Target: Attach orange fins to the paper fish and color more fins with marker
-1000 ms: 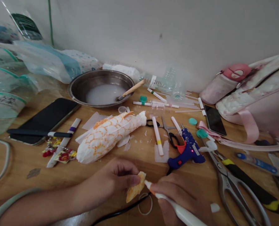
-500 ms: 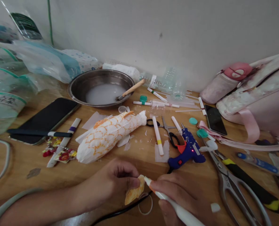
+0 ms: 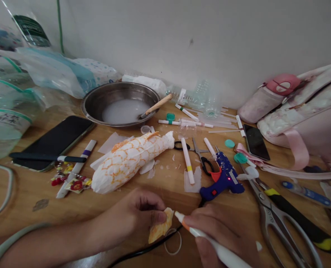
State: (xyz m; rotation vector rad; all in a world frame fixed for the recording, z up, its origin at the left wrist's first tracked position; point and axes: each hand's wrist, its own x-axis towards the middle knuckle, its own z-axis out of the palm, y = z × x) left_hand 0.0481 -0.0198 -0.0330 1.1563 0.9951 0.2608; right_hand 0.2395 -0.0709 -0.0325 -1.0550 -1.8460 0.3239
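Note:
Between the thumb and fingers of my left hand is a small paper fin-like piece, partly coloured yellow-orange. My right hand grips a white marker pen with an orange band, its tip pointing at the piece with a small gap between them. Beyond my hands lies a white paper-covered fish with orange scale lines and an orange fin on top. A black cable and a thin white ring lie under the piece.
A blue glue gun, small black-handled scissors and a yellow-banded marker lie ahead of my right hand. Large metal scissors are at right. Behind stands a steel bowl of cloudy liquid with a wooden-handled brush. A phone lies left.
The marker tip has drawn back slightly to the right, away from the paper piece's edge. My left hand and the piece have hardly moved.

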